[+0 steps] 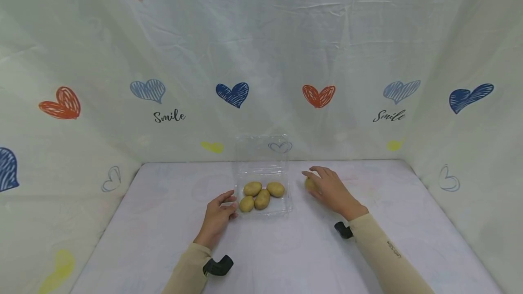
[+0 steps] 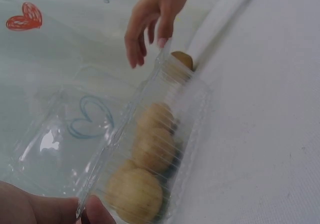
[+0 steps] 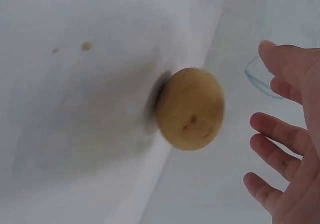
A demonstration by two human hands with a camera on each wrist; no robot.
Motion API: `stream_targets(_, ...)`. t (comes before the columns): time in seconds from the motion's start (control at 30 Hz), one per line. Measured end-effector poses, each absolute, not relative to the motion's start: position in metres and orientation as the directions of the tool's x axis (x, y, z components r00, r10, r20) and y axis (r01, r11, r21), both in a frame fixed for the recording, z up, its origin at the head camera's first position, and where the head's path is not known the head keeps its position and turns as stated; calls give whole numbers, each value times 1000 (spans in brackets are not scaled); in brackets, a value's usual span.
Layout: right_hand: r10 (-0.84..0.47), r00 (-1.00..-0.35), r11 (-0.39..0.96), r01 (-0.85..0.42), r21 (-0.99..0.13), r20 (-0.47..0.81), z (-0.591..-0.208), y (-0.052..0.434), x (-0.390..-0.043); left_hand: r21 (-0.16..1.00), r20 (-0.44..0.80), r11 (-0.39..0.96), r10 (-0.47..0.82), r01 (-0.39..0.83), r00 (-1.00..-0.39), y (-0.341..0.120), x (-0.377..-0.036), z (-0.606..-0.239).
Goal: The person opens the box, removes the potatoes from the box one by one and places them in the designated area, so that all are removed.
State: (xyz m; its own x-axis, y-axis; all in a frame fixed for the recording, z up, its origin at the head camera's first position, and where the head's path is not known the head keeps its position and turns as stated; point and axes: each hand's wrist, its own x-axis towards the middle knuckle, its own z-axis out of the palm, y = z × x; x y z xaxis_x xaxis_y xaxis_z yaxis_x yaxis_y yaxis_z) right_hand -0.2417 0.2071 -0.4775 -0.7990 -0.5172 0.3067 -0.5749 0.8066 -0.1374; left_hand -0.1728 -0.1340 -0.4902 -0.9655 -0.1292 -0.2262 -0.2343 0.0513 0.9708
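white table (image 1: 302, 257): left hand (image 1: 216, 218) pinches box (image 1: 281, 205), right hand (image 1: 333, 190) near potato (image 3: 191, 110).

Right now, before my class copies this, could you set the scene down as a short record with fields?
Container: clear container, lid raised
Inside: four potatoes
Outside: loose potato, right of the container
Left grip: pinching the container's left edge
Right grip: fingers spread near the loose potato, not holding it
Backdrop: printed hearts, "Smile"

From farther back, the head view looks forward and down, while 2 close, tilted wrist views share the loose potato (image 3: 191, 109).
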Motion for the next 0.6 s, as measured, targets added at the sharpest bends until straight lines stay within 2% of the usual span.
stream_targets(0.2,-554,-761,778,-618,-114,338,-468,193,-238,972,-223,49,-129,-231,-966,-134,-172,-490)
stream_targets(0.4,-613,-693,739,-672,-33,379,-465,178,-236,973,-219,51,-126,-227,-967,-134,-173,-491)
stream_targets(0.6,-658,-659,708,-707,-1,363,-463,161,-236,974,-212,48,-124,-219,-969,-133,-173,-491)
